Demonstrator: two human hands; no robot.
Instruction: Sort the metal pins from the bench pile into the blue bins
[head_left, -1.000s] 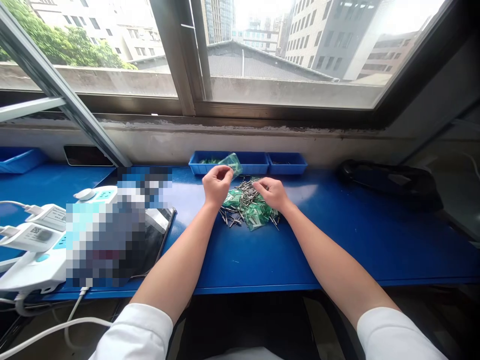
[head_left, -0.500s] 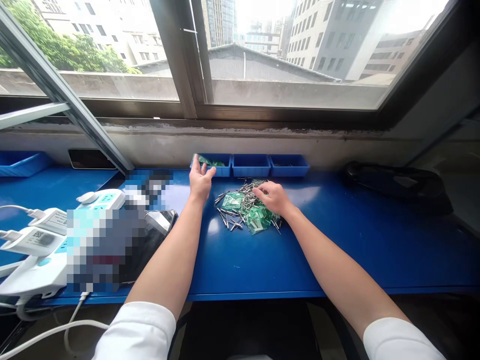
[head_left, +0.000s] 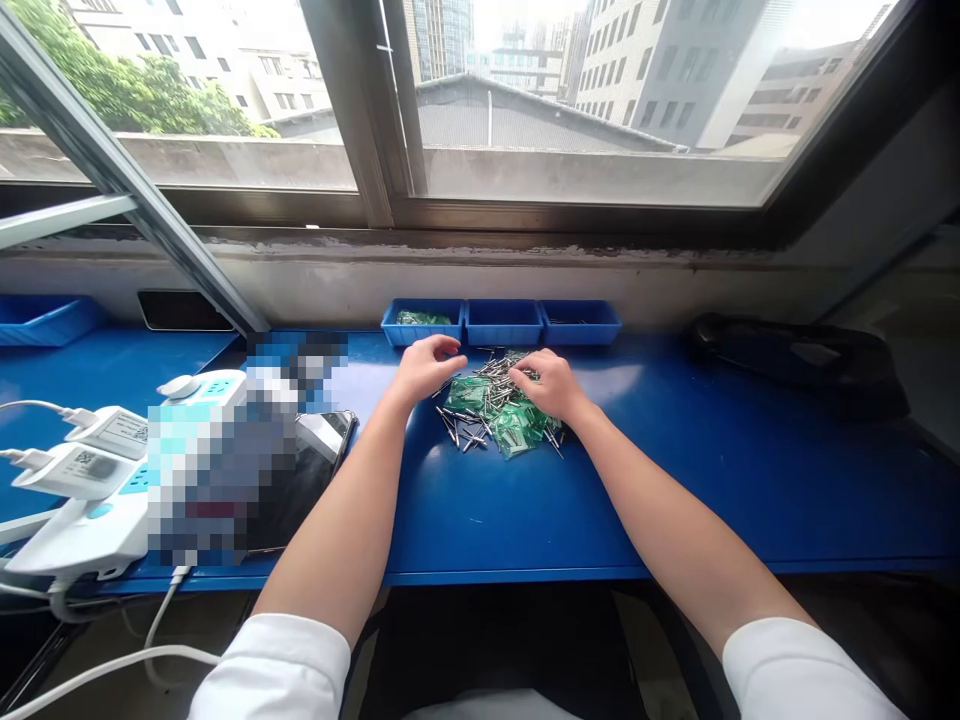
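My left hand [head_left: 429, 368] hovers at the pile's left edge, just in front of the left blue bin [head_left: 396, 331]. Its fingers and thumb are apart with nothing between them. My right hand [head_left: 553, 386] is over the right side of the pile, fingers curled down into it; whatever is at their tips is hidden. Thin silver metal pins [head_left: 471, 438] lie loose and crossed in the pile. Among them are small green plastic bags [head_left: 468, 393], some with pins showing through. Similar green bags [head_left: 424, 318] lie inside the left bin.
A middle bin [head_left: 502, 337] and a right bin [head_left: 581, 336] with a few dark thin pieces stand along the wall. Left are a white power strip [head_left: 90, 540], cables and a phone [head_left: 341, 432]. A black case [head_left: 795, 365] lies at right on the blue table [head_left: 510, 530].
My left hand has come back from the left bin toward the pile, and the green bag near its fingers is now in the bin. My right hand stays over the pile, fingers slightly shifted.
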